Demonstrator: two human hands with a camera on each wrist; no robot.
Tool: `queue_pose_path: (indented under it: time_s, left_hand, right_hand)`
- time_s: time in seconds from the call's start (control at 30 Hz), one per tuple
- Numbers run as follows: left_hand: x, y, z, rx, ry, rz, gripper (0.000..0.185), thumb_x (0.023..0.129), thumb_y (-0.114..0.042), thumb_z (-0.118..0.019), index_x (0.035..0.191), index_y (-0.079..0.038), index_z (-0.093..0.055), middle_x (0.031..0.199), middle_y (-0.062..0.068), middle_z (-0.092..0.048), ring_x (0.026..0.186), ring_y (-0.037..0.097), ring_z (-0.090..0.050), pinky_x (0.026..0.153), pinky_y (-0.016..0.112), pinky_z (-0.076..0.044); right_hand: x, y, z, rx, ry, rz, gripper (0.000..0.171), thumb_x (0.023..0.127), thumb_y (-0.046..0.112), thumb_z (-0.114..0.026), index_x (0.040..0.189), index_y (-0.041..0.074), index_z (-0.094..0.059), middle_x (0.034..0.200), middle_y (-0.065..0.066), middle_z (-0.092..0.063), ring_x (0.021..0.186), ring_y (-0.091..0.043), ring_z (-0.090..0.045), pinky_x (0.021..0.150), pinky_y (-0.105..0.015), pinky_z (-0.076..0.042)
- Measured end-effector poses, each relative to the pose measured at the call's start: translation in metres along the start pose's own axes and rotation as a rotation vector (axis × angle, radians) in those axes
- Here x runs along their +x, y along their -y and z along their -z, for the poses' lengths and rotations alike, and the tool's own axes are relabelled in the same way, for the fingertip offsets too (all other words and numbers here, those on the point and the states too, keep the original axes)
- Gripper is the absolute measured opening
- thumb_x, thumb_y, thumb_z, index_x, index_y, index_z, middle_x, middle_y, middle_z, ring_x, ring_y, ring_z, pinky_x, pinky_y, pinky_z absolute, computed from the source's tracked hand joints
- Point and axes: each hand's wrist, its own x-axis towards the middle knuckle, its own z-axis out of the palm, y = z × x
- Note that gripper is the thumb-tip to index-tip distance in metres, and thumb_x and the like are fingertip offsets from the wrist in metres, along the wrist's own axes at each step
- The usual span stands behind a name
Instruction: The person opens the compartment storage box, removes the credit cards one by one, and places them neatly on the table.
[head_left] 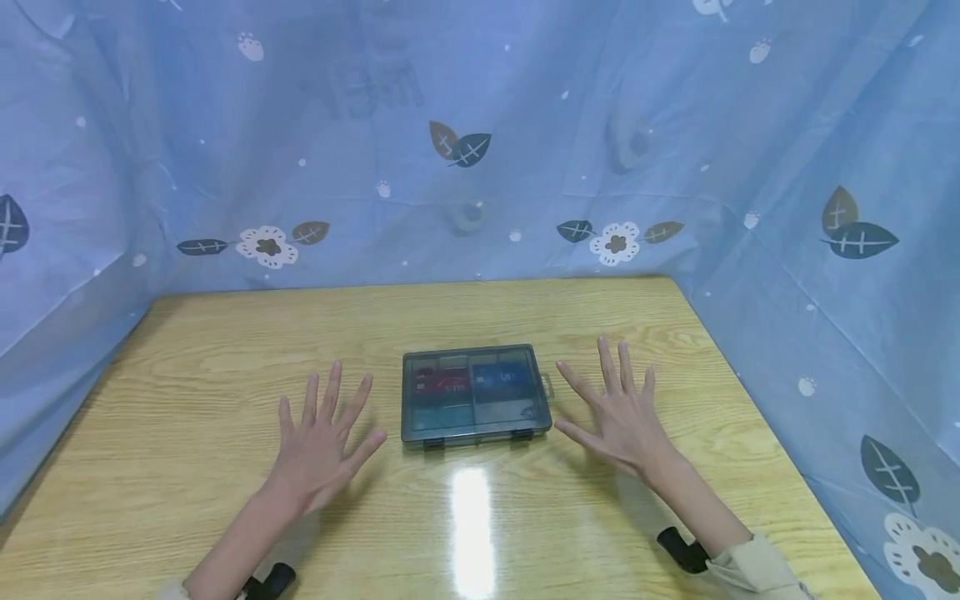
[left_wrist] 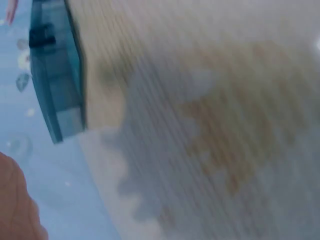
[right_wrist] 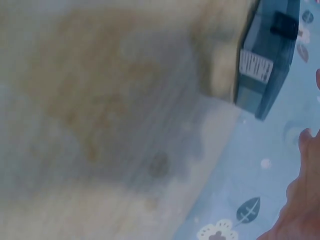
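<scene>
Left hand [head_left: 318, 446] spread flat, fingers straight and fanned, palm down above the wooden table [head_left: 187, 400], holding nothing; head view can't settle whether it touches the surface. Right hand [head_left: 618, 417] same pose, fingers splayed and straight, nothing in it. Between the two hands sits a smoky translucent plastic compartment box [head_left: 476, 394], lid closed, flat on the table near its middle, long side toward the person, two dark latches [head_left: 433, 444] on the near edge. Neither hand touches the box; left hand is near its left side, right hand near its right side, both apart from it. Inside, through the lid: a red item in a left compartment, a blue one to the right, contents otherwise too dim to tell. Left wrist view is blurred: box edge [left_wrist: 55, 75] upper left, table grain, a bit of the hand at the lower left corner. Right wrist view also blurred: box side with a white label [right_wrist: 255, 67], fingertips [right_wrist: 305, 140] at right edge. Blue curtain [head_left: 480, 125] with leaf and flower print encloses the table on three sides. Glare streak on the tabletop in front of the box.
</scene>
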Motion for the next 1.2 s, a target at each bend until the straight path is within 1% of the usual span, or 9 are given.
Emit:
queue_pose_path:
  time_s: [0.13,0.27,0.4,0.53,0.7,0.83,0.93,1.07,1.2]
  left_hand:
    - [-0.010,-0.010,-0.003,-0.099,0.043,-0.012,0.068,0.089,-0.054,-0.039,0.145,-0.031,-0.006,0.149,0.013,0.003,0.133,0.040,0.006,0.094,0.069,-0.004]
    - [-0.019,-0.020,-0.005,-0.282,0.068,0.025,0.063,0.092,-0.048,-0.039,0.145,-0.031,-0.009,0.148,0.016,-0.012,0.131,0.043,-0.010,0.094,0.068,-0.014]
    - [-0.022,-0.028,-0.004,-0.526,0.095,0.106,0.055,0.093,-0.047,-0.037,0.139,-0.018,-0.032,0.135,0.012,-0.040,0.122,0.033,-0.037,0.093,0.057,-0.033]
    - [-0.021,-0.033,-0.005,-0.817,0.199,0.173,0.047,0.095,-0.041,-0.037,0.122,-0.004,-0.051,0.112,0.009,-0.058,0.101,0.024,-0.055,0.083,0.038,-0.047]
    - [-0.014,-0.039,-0.010,-1.134,0.409,0.202,0.055,0.097,-0.038,-0.033,0.123,0.010,-0.043,0.109,0.016,-0.057,0.099,0.029,-0.056,0.084,0.037,-0.047]
    - [-0.006,-0.045,-0.014,-1.272,0.535,0.246,0.062,0.097,-0.041,-0.032,0.128,0.013,-0.033,0.114,0.017,-0.055,0.103,0.029,-0.055,0.086,0.036,-0.046]
    - [-0.001,-0.050,-0.018,-1.370,0.596,0.287,0.065,0.096,-0.042,-0.032,0.128,0.014,-0.033,0.116,0.018,-0.055,0.106,0.029,-0.054,0.088,0.034,-0.046]
    - [0.003,-0.057,-0.025,-1.535,0.651,0.318,0.062,0.097,-0.038,-0.032,0.128,0.016,-0.032,0.121,0.023,-0.050,0.112,0.030,-0.050,0.092,0.035,-0.042]
    - [0.009,-0.063,-0.030,-1.732,0.668,0.387,0.057,0.099,-0.031,-0.030,0.132,0.014,-0.022,0.127,0.028,-0.044,0.115,0.035,-0.046,0.097,0.038,-0.036]
  right_hand:
    - [-0.006,0.006,-0.002,0.000,0.007,0.064,0.073,0.078,0.068,-0.045,0.140,0.034,-0.029,0.149,-0.014,0.004,0.134,-0.037,0.004,0.092,-0.070,-0.016]
    - [-0.010,0.010,-0.003,0.090,0.039,0.131,0.070,0.082,0.062,-0.046,0.141,0.030,-0.028,0.150,-0.011,0.003,0.135,-0.034,0.002,0.096,-0.063,-0.023]
    - [-0.009,0.010,-0.005,0.201,0.060,0.245,0.066,0.086,0.049,-0.052,0.142,0.026,-0.027,0.151,-0.006,-0.003,0.135,-0.032,-0.007,0.094,-0.056,-0.033]
    - [-0.002,0.009,-0.010,0.254,0.027,0.396,0.061,0.084,0.035,-0.059,0.139,0.020,-0.036,0.148,-0.008,-0.019,0.132,-0.029,-0.022,0.091,-0.048,-0.040]
    - [0.005,0.005,-0.019,0.323,-0.006,0.497,0.057,0.081,0.023,-0.066,0.133,0.015,-0.045,0.141,-0.007,-0.034,0.123,-0.024,-0.036,0.088,-0.042,-0.043]
    - [0.010,0.002,-0.023,0.419,0.002,0.503,0.052,0.080,0.019,-0.067,0.129,0.014,-0.050,0.137,-0.005,-0.040,0.121,-0.020,-0.040,0.087,-0.038,-0.044]
    - [0.015,0.001,-0.027,0.549,0.012,0.509,0.045,0.081,0.017,-0.067,0.124,0.012,-0.055,0.132,-0.007,-0.046,0.114,-0.017,-0.047,0.082,-0.029,-0.047]
    - [0.020,0.003,-0.032,0.700,0.040,0.504,0.038,0.081,0.015,-0.067,0.117,0.007,-0.060,0.126,-0.011,-0.050,0.092,-0.010,-0.058,0.065,-0.019,-0.049]
    - [0.024,0.005,-0.034,0.806,0.035,0.476,0.033,0.075,0.007,-0.070,0.108,0.001,-0.064,0.117,-0.017,-0.054,0.076,-0.013,-0.061,0.059,-0.019,-0.050]
